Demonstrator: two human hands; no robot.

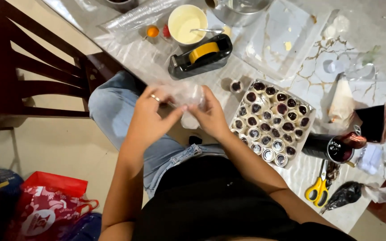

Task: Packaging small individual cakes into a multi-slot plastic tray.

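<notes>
Both my hands meet over my lap at the table's edge, holding a small clear plastic cup (189, 96) between them. My left hand (150, 114), with a ring on one finger, pinches its left side. My right hand (211, 117) grips its right side from below. Just right of my hands a clear tray (310, 127) holds several small cups with dark filling. One lone filled cup (236, 85) stands beside the tray. What is inside the cup I hold is too blurred to tell.
A black tape dispenser with yellow tape (200, 56) lies beyond my hands, with a bowl of cream and a spoon (186, 23) behind it. A piping bag (341, 102), a dark jar (329, 148) and yellow scissors (318, 189) sit right. Wooden chair (32, 76) left; red bag (50, 205) on floor.
</notes>
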